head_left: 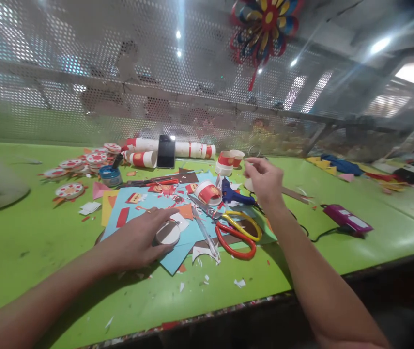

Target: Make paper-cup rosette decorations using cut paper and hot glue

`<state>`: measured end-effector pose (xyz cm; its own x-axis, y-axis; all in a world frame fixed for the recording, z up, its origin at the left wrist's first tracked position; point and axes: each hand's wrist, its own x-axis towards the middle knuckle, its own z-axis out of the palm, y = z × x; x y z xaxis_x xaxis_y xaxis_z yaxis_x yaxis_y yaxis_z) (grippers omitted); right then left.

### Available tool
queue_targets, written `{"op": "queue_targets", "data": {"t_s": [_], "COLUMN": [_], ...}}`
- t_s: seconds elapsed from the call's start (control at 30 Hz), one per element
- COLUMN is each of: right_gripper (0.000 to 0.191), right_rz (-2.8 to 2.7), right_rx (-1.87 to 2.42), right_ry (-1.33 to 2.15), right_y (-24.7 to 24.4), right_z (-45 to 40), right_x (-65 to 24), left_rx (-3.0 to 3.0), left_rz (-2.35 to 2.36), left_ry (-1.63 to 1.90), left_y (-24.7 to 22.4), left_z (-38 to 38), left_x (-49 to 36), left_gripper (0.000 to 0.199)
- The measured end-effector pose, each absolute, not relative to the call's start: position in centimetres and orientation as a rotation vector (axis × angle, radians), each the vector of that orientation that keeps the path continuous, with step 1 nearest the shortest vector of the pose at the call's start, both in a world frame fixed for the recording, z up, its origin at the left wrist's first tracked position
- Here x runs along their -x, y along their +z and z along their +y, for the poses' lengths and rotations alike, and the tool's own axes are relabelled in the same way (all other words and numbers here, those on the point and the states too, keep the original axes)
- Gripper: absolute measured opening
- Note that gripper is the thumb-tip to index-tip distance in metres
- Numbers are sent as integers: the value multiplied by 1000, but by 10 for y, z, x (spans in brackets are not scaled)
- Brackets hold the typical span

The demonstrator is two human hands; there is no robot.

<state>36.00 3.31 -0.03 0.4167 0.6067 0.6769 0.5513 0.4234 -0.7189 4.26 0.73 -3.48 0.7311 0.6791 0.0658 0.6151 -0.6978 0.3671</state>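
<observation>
My left hand [139,240] curls its thumb and fingers around a round white paper cup piece [168,233] over blue paper sheets [181,254]. My right hand [266,182] is raised at the right of the pile, fingertips pinched together near the red-and-white paper cups [225,162]; what they hold, if anything, I cannot make out. Between my hands lie scissors [236,245] with red and yellow handles and a clear pen-like tool [205,230]. Beyond them are a cut red-and-white cup [207,193] and a blue glue gun [236,194].
Red-and-white paper discs [69,191] and a blue jar [110,175] are at the left. A phone [166,151] leans against rows of stacked cups [183,148]. On the right lies a purple box [347,219] with a black cable. Paper scraps litter the green table [47,257].
</observation>
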Motion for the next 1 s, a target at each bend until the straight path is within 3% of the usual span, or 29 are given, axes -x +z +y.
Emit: {"op": "queue_targets", "data": {"t_s": [0.33, 1.0], "right_gripper": [30, 9], "right_rz": [-1330, -1763], "right_rx": [1286, 1545], "right_ry": [58, -101], "right_y": [-6, -16], "right_z": [29, 34], "right_x": [-351, -340], "left_rx": [-2490, -2494], "left_rz": [1080, 1093], "left_ry": [266, 277], "left_y": [-25, -26], "left_z": [6, 7], "left_x": [-43, -43], "left_gripper": [59, 55]}}
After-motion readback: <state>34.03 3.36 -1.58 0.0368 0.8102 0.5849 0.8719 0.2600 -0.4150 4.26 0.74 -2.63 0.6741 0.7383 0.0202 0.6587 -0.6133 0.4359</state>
